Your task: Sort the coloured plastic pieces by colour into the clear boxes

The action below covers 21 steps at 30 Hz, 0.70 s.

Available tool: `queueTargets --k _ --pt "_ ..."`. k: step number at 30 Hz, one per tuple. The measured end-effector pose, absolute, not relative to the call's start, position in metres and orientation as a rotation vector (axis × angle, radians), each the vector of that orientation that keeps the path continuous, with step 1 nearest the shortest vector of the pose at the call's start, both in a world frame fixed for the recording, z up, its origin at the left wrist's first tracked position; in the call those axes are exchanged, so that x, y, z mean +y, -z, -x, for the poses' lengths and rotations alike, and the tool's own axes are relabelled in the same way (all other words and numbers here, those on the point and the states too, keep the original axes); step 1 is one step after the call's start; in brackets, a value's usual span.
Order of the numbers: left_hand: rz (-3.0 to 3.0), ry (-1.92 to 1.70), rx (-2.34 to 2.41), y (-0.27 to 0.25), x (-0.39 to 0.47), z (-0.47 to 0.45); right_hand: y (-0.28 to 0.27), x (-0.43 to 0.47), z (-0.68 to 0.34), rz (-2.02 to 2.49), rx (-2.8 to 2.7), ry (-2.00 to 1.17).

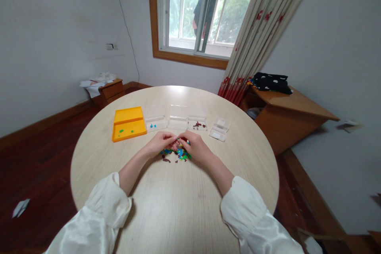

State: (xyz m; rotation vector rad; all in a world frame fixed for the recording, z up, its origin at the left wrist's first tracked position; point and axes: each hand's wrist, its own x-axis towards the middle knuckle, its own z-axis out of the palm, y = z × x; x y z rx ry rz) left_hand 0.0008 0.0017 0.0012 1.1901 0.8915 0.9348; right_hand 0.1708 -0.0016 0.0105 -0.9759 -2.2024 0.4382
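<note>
Over a pile of small toy building bricks (182, 153) in blue, green, yellow and brown, my left hand (162, 143) and my right hand (195, 145) meet with fingers closed in pinches. A speck of green shows between the fingertips; what each hand grips is too small to make out. Several brown bricks (166, 159) lie at the pile's near edge. Beyond my left hand, an open yellow box (129, 116) has a few green pieces inside. A clear box (160, 124) contains blue pieces, and another clear box (204, 127) has dark brown ones.
Between those clear boxes stands a third clear box (177, 123), its lid raised. A smaller clear case (218, 134) sits to the right on the round table (175, 206). Past the table are a wooden desk (285, 115) with black cloth and a small cabinet (113, 91) with papers.
</note>
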Motion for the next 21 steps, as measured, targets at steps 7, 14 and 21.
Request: queueTargets --k 7,14,21 --pt "-0.969 -1.302 0.965 -0.005 0.01 0.005 -0.01 0.007 -0.18 1.092 -2.185 -0.399" --pt "-0.421 -2.062 1.186 -0.011 0.035 0.059 -0.001 0.018 -0.192 1.183 -2.28 -0.416" --pt "-0.304 -2.128 1.206 -0.005 0.041 0.074 -0.005 0.012 -0.188 1.116 -2.347 -0.527"
